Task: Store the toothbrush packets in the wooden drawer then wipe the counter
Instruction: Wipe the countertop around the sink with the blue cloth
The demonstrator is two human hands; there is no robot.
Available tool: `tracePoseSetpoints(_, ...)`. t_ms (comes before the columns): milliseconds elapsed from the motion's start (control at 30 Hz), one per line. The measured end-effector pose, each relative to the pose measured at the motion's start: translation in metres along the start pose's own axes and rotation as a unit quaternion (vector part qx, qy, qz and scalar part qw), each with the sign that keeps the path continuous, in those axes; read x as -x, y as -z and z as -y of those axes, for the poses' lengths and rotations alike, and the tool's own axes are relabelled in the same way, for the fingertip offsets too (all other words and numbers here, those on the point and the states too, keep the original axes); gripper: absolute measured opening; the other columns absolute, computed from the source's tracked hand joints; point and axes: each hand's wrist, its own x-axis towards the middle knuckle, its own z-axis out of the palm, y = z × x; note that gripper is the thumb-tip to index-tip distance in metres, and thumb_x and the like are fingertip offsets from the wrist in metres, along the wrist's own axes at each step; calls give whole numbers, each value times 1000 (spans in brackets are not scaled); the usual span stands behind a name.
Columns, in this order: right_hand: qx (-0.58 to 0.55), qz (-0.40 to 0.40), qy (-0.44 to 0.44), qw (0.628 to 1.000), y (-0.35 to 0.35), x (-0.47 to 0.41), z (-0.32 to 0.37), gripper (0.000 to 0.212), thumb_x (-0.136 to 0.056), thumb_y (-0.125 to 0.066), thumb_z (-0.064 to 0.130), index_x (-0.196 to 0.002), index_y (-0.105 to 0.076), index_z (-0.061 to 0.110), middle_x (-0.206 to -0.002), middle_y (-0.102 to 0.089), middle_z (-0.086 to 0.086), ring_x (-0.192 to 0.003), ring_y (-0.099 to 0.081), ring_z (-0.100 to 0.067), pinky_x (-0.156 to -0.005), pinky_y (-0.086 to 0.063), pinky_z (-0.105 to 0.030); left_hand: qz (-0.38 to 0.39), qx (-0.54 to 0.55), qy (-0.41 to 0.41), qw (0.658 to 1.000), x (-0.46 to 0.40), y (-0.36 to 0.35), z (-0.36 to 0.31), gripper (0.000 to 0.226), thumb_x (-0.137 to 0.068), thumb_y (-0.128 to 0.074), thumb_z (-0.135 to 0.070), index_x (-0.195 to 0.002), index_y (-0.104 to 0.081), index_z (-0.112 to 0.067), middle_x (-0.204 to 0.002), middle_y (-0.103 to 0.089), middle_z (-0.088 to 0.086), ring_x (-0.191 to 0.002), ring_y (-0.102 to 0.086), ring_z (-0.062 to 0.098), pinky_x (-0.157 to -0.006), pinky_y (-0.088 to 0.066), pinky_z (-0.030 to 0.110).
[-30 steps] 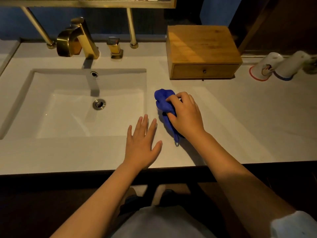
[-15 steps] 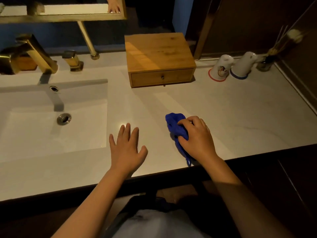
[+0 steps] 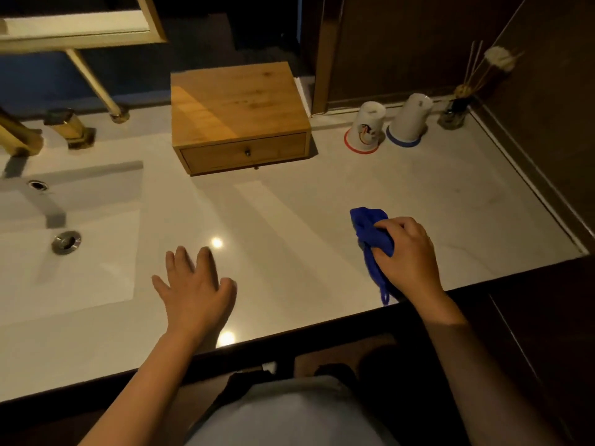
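My right hand (image 3: 409, 255) grips a bunched blue cloth (image 3: 370, 230) and presses it on the white counter (image 3: 289, 214), near the front edge on the right side. My left hand (image 3: 193, 284) lies flat on the counter with its fingers spread, just right of the sink. The wooden drawer box (image 3: 238, 114) stands at the back of the counter with its drawer (image 3: 244, 152) closed. No toothbrush packets are in view.
A white sink (image 3: 67, 233) with a gold tap (image 3: 16, 136) fills the left. Two upturned cups (image 3: 367, 127) (image 3: 409, 119) and a reed diffuser (image 3: 457, 107) stand at the back right. A dark wall borders the counter's right end.
My right hand has slid the blue cloth to the right along the counter, away from the sink. My left hand stays flat near the sink. The view has swung right.
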Motion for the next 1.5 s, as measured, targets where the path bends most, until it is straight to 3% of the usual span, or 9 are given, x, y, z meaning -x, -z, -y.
tracePoseSetpoints(100,3,19,15,1000,10,-15,-27,30,-78,-66,17,-108,-61,18,-111,-58,-7,-98,-54,-27,-85,-44,-38,-18,34,51,998,0,-6,-28,55,-78,-39,-47,-124,-34,-19,-149,-20,15,-142,-11,32,-108,-9,67)
tracePoseSetpoints(267,16,82,81,993,35,-36,-72,34,-77,-68,14,-110,-61,16,-111,-59,-7,-100,-55,-28,-88,-42,-39,-29,7,11,1000,10,-30,-72,70,-83,-24,-65,-144,-12,-34,-159,-2,3,-146,8,25,-108,5,66)
tracePoseSetpoints(567,26,130,185,974,74,-51,-126,35,-81,-66,21,-114,-55,18,-112,-55,-3,-98,-52,-21,-88,-33,-31,-18,-32,25,999,8,-34,-75,75,-80,-19,-70,-145,-12,-34,-159,-3,2,-146,6,27,-108,3,67)
tracePoseSetpoints(900,90,199,273,937,49,-40,-147,45,-79,-70,25,-120,-57,12,-125,-58,-11,-110,-58,-29,-84,-51,-38,-10,-45,27,999,8,-33,-75,77,-78,-14,-72,-146,-8,-35,-160,-1,1,-146,7,26,-108,3,65)
tracePoseSetpoints(967,103,219,270,932,49,-47,-153,54,-81,-65,37,-130,-49,20,-139,-48,-7,-124,-48,-25,-94,-43,-34,-10,-45,26,999,8,-33,-75,77,-79,-15,-72,-146,-9,-35,-160,-1,1,-146,7,26,-108,4,65)
tracePoseSetpoints(1067,160,256,280,911,48,-56,-163,70,-84,-46,59,-144,-17,38,-156,-12,3,-143,-13,-16,-112,-18,-32,-12,-47,28,998,8,-33,-75,77,-78,-15,-71,-146,-10,-34,-160,-3,1,-146,5,27,-108,2,66)
tracePoseSetpoints(1133,202,267,300,893,47,-62,-165,76,-80,-32,71,-141,5,46,-155,8,9,-143,6,-12,-115,-2,-37,-12,-50,29,998,8,-34,-75,77,-78,-14,-71,-146,-10,-34,-160,-2,1,-146,5,27,-108,2,66)
tracePoseSetpoints(1200,233,277,310,879,46,-71,-166,82,-73,-26,80,-139,12,49,-153,17,9,-141,15,-11,-113,7,-41,-12,-50,28,998,7,-34,-75,77,-79,-14,-71,-146,-9,-34,-160,-2,1,-146,6,27,-108,3,65)
tracePoseSetpoints(1500,220,339,302,863,48,-94,-158,94,-65,-37,84,-138,14,52,-152,22,11,-141,17,-11,-114,5,-41,-3,-52,22,998,7,-36,-72,77,-80,-11,-72,-146,-4,-35,-160,3,0,-146,10,26,-108,5,65)
